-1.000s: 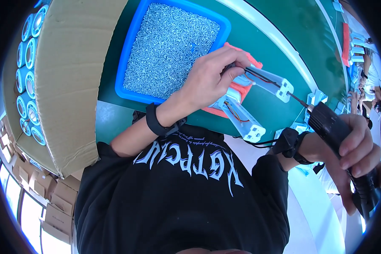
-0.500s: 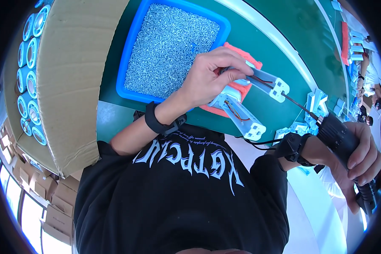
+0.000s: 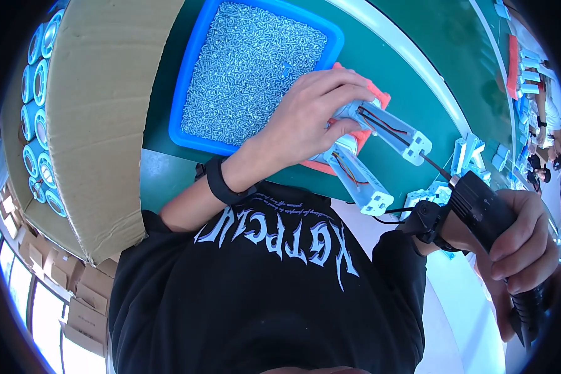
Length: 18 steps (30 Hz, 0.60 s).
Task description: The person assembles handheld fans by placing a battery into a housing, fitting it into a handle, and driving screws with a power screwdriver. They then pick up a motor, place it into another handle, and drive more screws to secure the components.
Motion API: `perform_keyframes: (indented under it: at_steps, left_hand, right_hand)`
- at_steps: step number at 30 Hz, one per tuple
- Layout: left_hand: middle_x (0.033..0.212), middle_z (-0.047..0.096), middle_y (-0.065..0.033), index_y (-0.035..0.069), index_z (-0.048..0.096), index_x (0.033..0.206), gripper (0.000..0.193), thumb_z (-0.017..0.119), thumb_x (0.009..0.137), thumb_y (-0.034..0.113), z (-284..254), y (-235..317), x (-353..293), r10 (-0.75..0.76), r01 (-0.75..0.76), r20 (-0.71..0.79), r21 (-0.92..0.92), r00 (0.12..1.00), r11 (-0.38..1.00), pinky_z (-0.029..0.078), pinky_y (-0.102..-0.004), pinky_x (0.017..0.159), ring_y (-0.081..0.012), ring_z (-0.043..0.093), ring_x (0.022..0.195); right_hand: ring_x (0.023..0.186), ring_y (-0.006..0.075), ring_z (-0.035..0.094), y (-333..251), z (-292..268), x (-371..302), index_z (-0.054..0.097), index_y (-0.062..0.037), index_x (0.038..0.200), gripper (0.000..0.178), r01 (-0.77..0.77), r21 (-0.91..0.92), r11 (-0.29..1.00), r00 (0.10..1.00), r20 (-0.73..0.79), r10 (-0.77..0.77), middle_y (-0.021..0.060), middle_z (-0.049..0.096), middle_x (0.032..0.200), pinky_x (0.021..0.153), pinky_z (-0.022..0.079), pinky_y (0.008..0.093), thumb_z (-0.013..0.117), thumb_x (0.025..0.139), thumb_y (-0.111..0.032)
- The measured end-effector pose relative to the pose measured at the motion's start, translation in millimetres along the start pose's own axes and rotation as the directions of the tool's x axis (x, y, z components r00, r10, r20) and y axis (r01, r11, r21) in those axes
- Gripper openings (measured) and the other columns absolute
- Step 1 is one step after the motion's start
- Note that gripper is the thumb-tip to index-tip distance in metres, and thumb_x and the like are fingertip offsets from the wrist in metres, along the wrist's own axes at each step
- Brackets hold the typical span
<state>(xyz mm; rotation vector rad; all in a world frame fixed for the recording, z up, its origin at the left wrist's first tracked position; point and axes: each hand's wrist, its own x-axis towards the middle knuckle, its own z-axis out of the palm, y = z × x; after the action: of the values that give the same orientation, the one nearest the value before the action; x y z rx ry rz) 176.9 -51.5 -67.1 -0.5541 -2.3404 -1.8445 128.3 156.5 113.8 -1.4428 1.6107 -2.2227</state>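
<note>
My left hand point(image 3: 321, 115) is closed around the inner end of a pale, open-sided plastic housing point(image 3: 397, 132) with red and dark wires inside. My right hand point(image 3: 527, 240) grips a black power screwdriver point(image 3: 480, 204). Its long thin bit point(image 3: 435, 167) enters the holed end plate of that housing; a dark line runs on along the channel, and the tip cannot be made out. Just below lies a second similar housing point(image 3: 359, 179) with red and yellow wires. Both rest around an orange-red pad point(image 3: 380, 95), partly hidden by my left hand.
A blue tray point(image 3: 179, 118) full of small silver screws stands beyond my left forearm. At the left rises a cardboard box point(image 3: 100, 124) holding several round-ended parts point(image 3: 40, 81). More pale parts point(image 3: 467, 153) lie on the green table point(image 3: 417, 25) at right, where other people point(image 3: 545, 118) are.
The held housing has tilted and shifted slightly toward me, showing more of its channel. The screwdriver and my right hand have moved a little left and toward me.
</note>
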Motion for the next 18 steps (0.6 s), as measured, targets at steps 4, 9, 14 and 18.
perform_keyframes:
  at_steps: [4,9,14,18]
  left_hand:
    - [0.107,0.059,-0.0041,0.010,0.063,0.101,0.039,0.074,0.064,0.006,2.0,-1.1,1.3,0.006,-0.006,-0.012,-0.007,1.000,1.000,0.045,-0.0385,0.084,-0.0257,0.058,0.098]
    - [0.105,0.059,-0.0039,0.010,0.063,0.098,0.037,0.074,0.063,0.006,-0.1,-0.4,2.2,0.004,-0.003,0.007,-0.022,1.000,1.000,0.046,-0.0378,0.081,-0.0249,0.058,0.095]
    - [0.109,0.060,-0.0047,0.009,0.066,0.100,0.039,0.073,0.062,0.002,0.3,-1.9,2.3,-0.035,0.037,0.040,-0.052,0.999,0.998,0.044,-0.0371,0.087,-0.0249,0.056,0.104]
    - [0.100,0.061,-0.0039,0.008,0.065,0.094,0.034,0.073,0.061,0.003,1.2,-2.1,4.2,0.019,-0.021,-0.037,-0.062,0.999,0.998,0.047,-0.0368,0.076,-0.0244,0.060,0.090]
  right_hand:
    - [0.061,0.0150,0.065,-0.9,-3.8,-1.2,0.055,-0.0042,0.081,0.032,0.032,0.002,0.999,0.995,0.094,-0.032,0.0069,0.064,0.075,0.062,0.057,0.0212,0.082,0.065,-0.013]
    - [0.064,0.0159,0.066,-5.4,1.2,0.1,0.055,-0.0033,0.084,0.033,-0.001,0.068,0.998,0.997,0.079,-0.004,0.0087,0.064,0.078,0.063,0.058,0.0231,0.080,0.062,-0.003]
    - [0.062,0.0161,0.066,-1.4,4.6,1.4,0.055,-0.0030,0.082,0.027,0.033,0.051,0.998,0.998,0.057,-0.036,0.0084,0.064,0.075,0.061,0.058,0.0239,0.077,0.067,-0.003]
    - [0.060,0.0162,0.066,1.6,8.4,2.5,0.055,-0.0027,0.081,0.020,0.066,0.033,0.997,0.997,0.030,-0.067,0.0080,0.064,0.071,0.059,0.059,0.0247,0.073,0.072,-0.003]
